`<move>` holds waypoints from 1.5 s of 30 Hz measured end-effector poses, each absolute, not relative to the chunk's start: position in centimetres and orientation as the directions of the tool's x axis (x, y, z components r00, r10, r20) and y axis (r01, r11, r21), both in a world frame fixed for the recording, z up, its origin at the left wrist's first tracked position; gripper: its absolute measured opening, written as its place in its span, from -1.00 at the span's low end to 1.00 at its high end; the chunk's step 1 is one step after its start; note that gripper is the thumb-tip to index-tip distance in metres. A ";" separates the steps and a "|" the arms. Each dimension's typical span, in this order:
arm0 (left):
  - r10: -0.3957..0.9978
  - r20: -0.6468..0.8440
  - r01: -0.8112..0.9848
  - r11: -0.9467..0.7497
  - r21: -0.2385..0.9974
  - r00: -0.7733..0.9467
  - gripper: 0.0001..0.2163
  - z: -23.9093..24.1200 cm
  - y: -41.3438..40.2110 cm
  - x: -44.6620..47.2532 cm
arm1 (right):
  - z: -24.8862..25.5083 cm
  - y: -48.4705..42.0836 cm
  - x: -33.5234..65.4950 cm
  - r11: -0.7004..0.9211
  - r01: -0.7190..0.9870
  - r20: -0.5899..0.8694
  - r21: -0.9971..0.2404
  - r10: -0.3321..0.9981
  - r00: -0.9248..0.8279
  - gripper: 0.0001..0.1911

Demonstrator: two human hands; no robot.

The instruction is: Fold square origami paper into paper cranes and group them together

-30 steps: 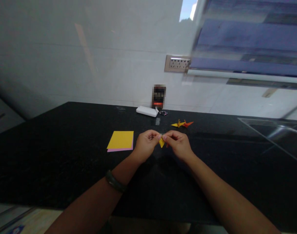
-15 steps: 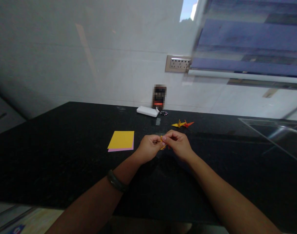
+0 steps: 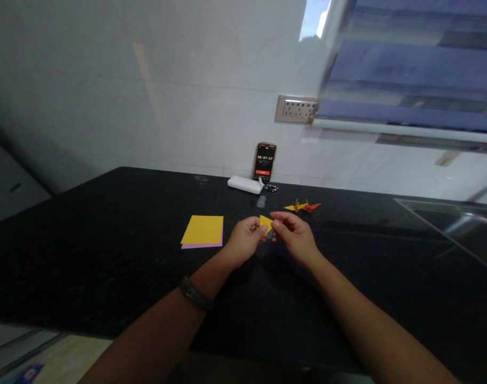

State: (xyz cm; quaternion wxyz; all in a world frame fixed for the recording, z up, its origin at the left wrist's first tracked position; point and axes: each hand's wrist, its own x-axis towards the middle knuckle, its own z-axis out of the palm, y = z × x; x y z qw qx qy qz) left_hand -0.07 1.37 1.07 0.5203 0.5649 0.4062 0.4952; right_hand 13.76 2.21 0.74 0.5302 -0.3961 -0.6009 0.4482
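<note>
- My view shows the left hand (image 3: 244,242) pinching a folded yellow paper triangle (image 3: 266,223).
- The right hand (image 3: 296,236) grips its right tip, above the glossy black bench (image 3: 107,250).
- Beyond: pointed origami cranes (image 3: 296,207).
- Left: flat, square paper sheets (image 3: 203,229), yellow over pink.

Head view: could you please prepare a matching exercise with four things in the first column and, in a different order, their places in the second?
1. Folded yellow paper
2. Phone
3. Dark bracelet
4. Square yellow sheet

A. Around the left forearm
B. Flat on the counter, with a pink sheet showing from under it
C. Held between the hands, left hand and right hand
D. Upright by the wall, screen lit

Pairs: 1-C, 2-D, 3-A, 4-B
</note>
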 end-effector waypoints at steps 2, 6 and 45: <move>0.983 0.097 -0.102 -0.081 0.992 0.157 -0.91 1.2 1.5 -0.1 | 0.7 2.2 13.8 0.325 0.050 0.318 -0.944 0.941 -0.119 -0.72; 0.988 0.074 -0.174 -0.050 0.983 0.132 -0.89 1.1 1.6 0.0 | 1.0 2.0 13.9 0.352 0.084 0.341 -0.932 0.933 -0.118 -0.83; 0.997 0.079 -0.237 -0.074 0.969 0.012 -0.80 0.6 1.6 0.3 | 0.8 2.3 13.7 0.073 -0.169 0.108 -0.983 0.972 -0.210 -0.77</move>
